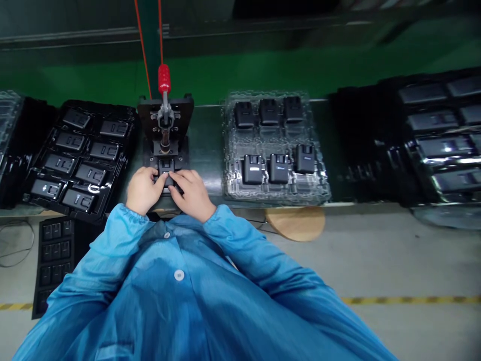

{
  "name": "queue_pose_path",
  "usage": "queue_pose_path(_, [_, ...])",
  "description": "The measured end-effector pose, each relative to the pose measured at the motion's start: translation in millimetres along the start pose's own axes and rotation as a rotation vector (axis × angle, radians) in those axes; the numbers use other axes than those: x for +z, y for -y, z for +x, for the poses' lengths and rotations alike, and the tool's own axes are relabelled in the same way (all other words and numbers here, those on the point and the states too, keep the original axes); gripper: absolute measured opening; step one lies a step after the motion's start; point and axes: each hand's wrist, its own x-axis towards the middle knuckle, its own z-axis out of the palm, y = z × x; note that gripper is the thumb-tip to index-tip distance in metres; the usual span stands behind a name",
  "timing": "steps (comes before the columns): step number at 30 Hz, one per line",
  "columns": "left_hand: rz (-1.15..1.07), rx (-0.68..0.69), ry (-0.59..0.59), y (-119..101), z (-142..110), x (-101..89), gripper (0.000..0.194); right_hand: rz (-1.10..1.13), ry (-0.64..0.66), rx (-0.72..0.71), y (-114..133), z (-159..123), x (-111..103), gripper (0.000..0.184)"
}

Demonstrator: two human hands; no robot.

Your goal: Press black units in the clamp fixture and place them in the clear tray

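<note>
Running left to right along a green bench, a black moulded plastic tray holds rows of flat black rectangular devices. Lower down, off the bench, lies a black plastic tray with square pockets. Next, a black metal toggle-clamp press with a red rubber handle stands upright, and a small black unit sits in the recess at its foot. The left hand and right hand meet over that unit, fingers bent and pressed together on it; whether they pinch its sides, I cannot tell. Further right, a clear plastic blister tray carries six upright black boxes, just beside a tall stack of glossy black trays.
</note>
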Motion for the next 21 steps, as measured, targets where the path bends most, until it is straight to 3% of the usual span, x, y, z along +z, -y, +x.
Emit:
queue_pose_path(4, [-0.029,-0.001,-0.023,2.9,-3.8,1.5,0.025,-0.035,0.019,-0.001,0.7,0.2,-1.0,0.04])
queue_pose_path(7, [-0.101,0.023,-0.091,3.0,-19.2,-2.5,0.026,-0.034,-0.023,-0.031,4.0,1.9,-14.4,0.038])
queue_pose_path(9, [-0.149,0.04,-0.166,2.9,-39.1,-7.4,0.025,-0.013,-0.135,-0.059,9.6,8.3,-32.5,0.033])
queue_pose_path(12, [-0.209,0.079,-0.278,7.2,-80.2,-14.8,0.01,0.011,-0.375,-0.117,23.3,32.3,-69.8,0.027])
queue_pose_path(15, [-0.252,0.115,-0.298,19.5,-123.1,-20.9,0.006,0.04,-0.602,-0.206,40.8,74.5,-108.8,0.03])
queue_pose_path(17, [-0.272,0.136,-0.278,30.8,-146.8,-25.4,0.002,0.093,-0.685,-0.233,53.5,108.1,-130.1,0.033])
queue_pose_path(19, [-0.293,0.163,-0.269,41.6,-165.7,-30.7,0.007,0.14,-0.63,-0.165,67.2,140.5,-145.3,0.037])
queue_pose_path(21, [-0.307,0.145,-0.267,49.7,-180.4,-36.7,0.01,0.13,-0.408,-0.017,80.8,167.1,-153.5,0.031])
